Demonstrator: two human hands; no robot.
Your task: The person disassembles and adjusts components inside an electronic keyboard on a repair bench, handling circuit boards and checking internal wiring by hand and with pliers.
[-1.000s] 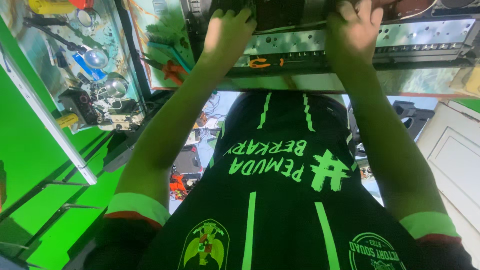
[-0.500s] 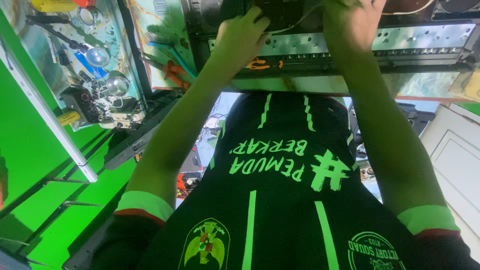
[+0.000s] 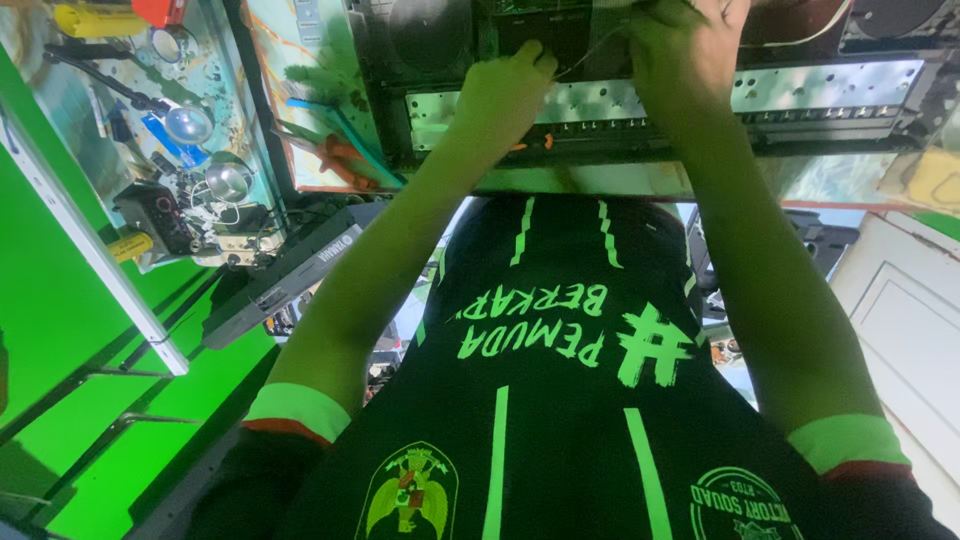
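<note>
An opened electronic chassis (image 3: 830, 90) with a silvery metal strip and dark circuit parts lies on the bench in front of me. My left hand (image 3: 505, 92) rests on the strip with its fingers curled, pinching a thin pale wire (image 3: 590, 52). That wire runs toward my right hand (image 3: 688, 55). The right hand reaches deeper into the chassis, and its fingertips are cut off by the top edge of the view. Both forearms stretch out over my black shirt with green markings.
Orange-handled pliers (image 3: 342, 160) lie left of the chassis. A cluttered bench (image 3: 215, 130) at the left holds round lenses, a yellow tool (image 3: 95, 20) and small parts. A long black device (image 3: 290, 275) leans below it. A white panelled door (image 3: 905, 320) stands at the right.
Both hands have moved from the chassis front edge farther in over the metal strip. My left hand's fingers have curled around the thin wire.
</note>
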